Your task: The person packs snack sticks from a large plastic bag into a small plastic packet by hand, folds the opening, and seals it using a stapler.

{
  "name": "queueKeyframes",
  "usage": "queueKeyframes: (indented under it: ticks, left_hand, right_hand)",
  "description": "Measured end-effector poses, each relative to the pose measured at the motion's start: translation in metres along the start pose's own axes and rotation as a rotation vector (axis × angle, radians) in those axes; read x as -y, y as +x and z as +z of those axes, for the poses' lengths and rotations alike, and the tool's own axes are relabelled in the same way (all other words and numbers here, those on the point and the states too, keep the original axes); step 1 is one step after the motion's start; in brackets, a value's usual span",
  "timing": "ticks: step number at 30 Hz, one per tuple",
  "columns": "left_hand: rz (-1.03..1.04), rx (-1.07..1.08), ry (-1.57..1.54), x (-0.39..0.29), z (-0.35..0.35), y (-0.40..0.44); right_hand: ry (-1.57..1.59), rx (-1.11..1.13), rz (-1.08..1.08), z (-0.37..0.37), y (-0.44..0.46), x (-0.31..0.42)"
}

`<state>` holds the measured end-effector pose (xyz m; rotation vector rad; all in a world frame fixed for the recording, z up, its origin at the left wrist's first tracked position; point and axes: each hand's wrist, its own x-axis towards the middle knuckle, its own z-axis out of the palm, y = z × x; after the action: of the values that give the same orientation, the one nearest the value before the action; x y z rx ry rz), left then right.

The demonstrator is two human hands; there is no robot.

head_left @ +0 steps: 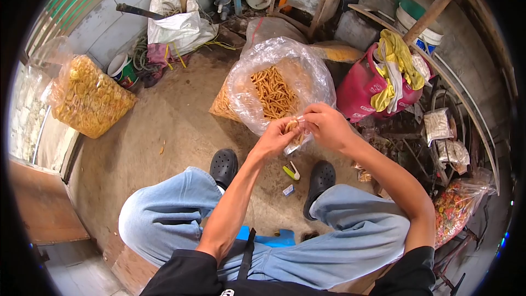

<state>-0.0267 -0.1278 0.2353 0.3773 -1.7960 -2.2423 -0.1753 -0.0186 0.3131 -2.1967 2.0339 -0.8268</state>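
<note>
A large clear plastic bag (315, 71) stands open on the floor, with brown stick-shaped snacks (274, 92) inside. At its near edge, my left hand (278, 136) is closed around a small clear bag (296, 140) that has several snack sticks in it. My right hand (327, 125) pinches the top of that small bag, its fingertips close to those of my left hand. Below my hands, a green and white stapler (291, 171) lies on the floor beside a small blue and white box (288, 190).
A bag of yellow snacks (93, 96) stands at the left. Pink container (356, 90) with yellow cloths is right of the large bag. Small packs (438, 126) hang at the far right, above a bag of colourful items (457, 208). Black shoes (223, 168) flank the stapler.
</note>
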Motion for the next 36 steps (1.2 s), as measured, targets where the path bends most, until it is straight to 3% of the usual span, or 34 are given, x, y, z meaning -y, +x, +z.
queueKeyframes:
  ticks: [8, 13, 15, 19, 25, 27, 30, 32, 36]
  left_hand:
    - [0.15, 0.052, -0.063, -0.013, 0.004, -0.002]
    - [0.084, 0.022, -0.165, -0.019, 0.001, -0.004]
    - [0.061, 0.0, -0.205, -0.021, -0.001, -0.004]
    - [0.115, -0.146, -0.002, -0.012, -0.006, -0.003]
    - [0.137, -0.221, -0.031, -0.006, -0.004, -0.001]
    - [0.134, -0.25, -0.013, -0.007, -0.004, -0.002]
    - [0.147, -0.269, -0.028, -0.014, -0.002, -0.003]
    - [0.104, -0.2, -0.165, -0.018, -0.001, -0.004]
    - [0.094, -0.032, -0.097, 0.007, -0.014, -0.003]
  right_hand:
    - [0.332, 0.009, 0.201, -0.024, 0.01, 0.002]
    - [0.468, 0.145, 0.308, -0.033, 0.014, 0.007]
    - [0.46, 0.086, 0.305, -0.026, 0.012, 0.006]
    - [0.475, 0.045, 0.262, -0.014, 0.013, 0.008]
    - [0.479, 0.06, 0.585, 0.006, 0.009, 0.007]
    - [0.658, 0.037, 0.663, 0.015, 0.007, 0.001]
    - [0.828, -0.051, 0.599, 0.02, 0.006, -0.008]
    - [0.821, -0.033, 0.589, 0.018, 0.008, -0.006]
    - [0.837, 0.122, 0.609, 0.021, 0.017, -0.018]
